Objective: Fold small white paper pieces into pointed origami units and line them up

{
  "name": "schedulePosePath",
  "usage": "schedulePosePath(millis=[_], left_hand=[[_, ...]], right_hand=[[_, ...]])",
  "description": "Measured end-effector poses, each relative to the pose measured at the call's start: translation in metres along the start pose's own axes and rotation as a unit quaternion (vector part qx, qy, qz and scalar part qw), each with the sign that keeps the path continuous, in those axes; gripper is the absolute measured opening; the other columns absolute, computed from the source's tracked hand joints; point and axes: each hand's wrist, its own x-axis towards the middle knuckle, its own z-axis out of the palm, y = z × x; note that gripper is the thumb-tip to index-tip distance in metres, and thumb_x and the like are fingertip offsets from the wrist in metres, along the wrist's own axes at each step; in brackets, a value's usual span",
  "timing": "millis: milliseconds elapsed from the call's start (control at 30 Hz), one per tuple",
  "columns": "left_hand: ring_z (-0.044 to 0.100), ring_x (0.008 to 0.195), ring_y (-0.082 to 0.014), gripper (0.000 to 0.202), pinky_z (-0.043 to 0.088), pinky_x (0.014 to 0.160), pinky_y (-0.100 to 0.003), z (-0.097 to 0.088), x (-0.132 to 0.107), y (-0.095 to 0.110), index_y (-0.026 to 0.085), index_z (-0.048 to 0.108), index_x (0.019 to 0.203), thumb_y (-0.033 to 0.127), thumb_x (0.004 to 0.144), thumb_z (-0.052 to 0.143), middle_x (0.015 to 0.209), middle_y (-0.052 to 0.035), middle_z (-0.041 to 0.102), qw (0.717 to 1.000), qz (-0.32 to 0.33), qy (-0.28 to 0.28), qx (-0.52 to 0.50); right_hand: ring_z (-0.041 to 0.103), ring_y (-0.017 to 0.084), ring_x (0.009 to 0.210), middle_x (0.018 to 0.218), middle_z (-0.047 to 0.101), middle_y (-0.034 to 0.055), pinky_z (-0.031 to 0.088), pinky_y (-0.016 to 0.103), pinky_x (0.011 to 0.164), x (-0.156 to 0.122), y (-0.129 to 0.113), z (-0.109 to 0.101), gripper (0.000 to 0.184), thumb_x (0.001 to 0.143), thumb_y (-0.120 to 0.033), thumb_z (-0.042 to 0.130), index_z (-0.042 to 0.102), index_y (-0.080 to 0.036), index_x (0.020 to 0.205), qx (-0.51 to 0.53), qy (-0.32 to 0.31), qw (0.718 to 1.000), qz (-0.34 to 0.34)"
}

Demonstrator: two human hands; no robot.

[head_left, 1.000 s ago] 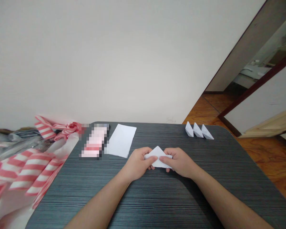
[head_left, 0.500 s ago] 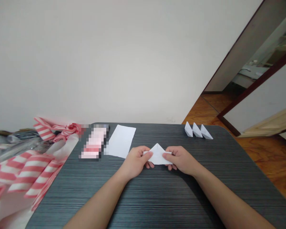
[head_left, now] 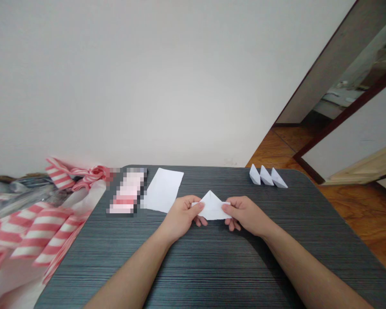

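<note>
A folded white sheet of paper (head_left: 211, 207), with a pointed top and a straight band along its lower edge, is held up between my two hands over the dark table (head_left: 199, 270). My left hand (head_left: 182, 216) pinches its left end, thumb on the front face and fingers behind. At the right end, my right hand (head_left: 246, 215) grips it the same way, with some fingertips showing below. Three folded white paper pieces (head_left: 266, 176), pointed at the top, stand in a row at the back right of the table.
Flat white paper (head_left: 163, 189) lies left of my hands, beside a pixelated pink and dark object (head_left: 128, 191). Red-and-white striped cloth (head_left: 45, 227) is heaped left of the table. A pale wall (head_left: 180, 86) rises behind, and wooden floor (head_left: 369, 214) shows at the right.
The folded paper has shifted slightly left and up, and its lower band looks flatter and wider. Both hands keep their hold on its ends.
</note>
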Motion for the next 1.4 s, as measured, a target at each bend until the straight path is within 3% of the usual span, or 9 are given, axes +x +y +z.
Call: schedulePosePath(millis=[533, 733, 967, 1400], left_hand=[[0.058, 0.051, -0.0117, 0.023, 0.043, 0.05, -0.021, -0.002, 0.003, -0.005, 0.011, 0.056, 0.087, 0.034, 0.084, 0.052, 0.059, -0.0047, 0.066, 1.0, 0.01, 0.025, 0.005], [0.059, 0.052, -0.0125, 0.024, 0.045, 0.05, -0.022, 0.003, -0.001, -0.002, 0.011, 0.056, 0.089, 0.034, 0.084, 0.052, 0.06, -0.0046, 0.066, 0.999, 0.012, -0.025, 0.025], [0.059, 0.052, -0.0121, 0.026, 0.045, 0.051, -0.022, 0.002, -0.002, 0.0, 0.011, 0.058, 0.09, 0.036, 0.083, 0.052, 0.061, -0.005, 0.066, 0.998, 0.012, -0.036, 0.046], [0.055, 0.049, -0.0108, 0.022, 0.042, 0.049, -0.021, -0.001, 0.005, -0.006, 0.013, 0.051, 0.094, 0.032, 0.082, 0.052, 0.056, -0.0013, 0.062, 0.997, 0.04, 0.062, 0.008]], right_hand=[[0.045, 0.006, 0.036, 0.053, 0.06, 0.0, 0.03, 0.016, 0.035, 0.001, -0.001, 0.0, 0.029, 0.086, -0.038, 0.049, 0.054, -0.014, 0.07, 0.001, 0.025, 0.999, -0.034], [0.05, 0.009, 0.043, 0.058, 0.063, 0.0015, 0.037, 0.019, 0.04, 0.002, -0.005, 0.008, 0.019, 0.08, -0.031, 0.059, 0.06, -0.013, 0.079, -0.004, -0.004, 1.0, -0.031], [0.052, 0.009, 0.044, 0.058, 0.063, 0.0023, 0.038, 0.019, 0.042, 0.003, -0.006, 0.008, 0.019, 0.081, -0.03, 0.058, 0.06, -0.012, 0.076, -0.002, -0.016, 0.999, -0.031], [0.048, 0.008, 0.04, 0.055, 0.063, 0.0041, 0.035, 0.019, 0.04, 0.001, -0.003, 0.0, 0.035, 0.086, -0.041, 0.05, 0.061, -0.011, 0.071, 0.008, -0.011, 0.999, -0.037]])
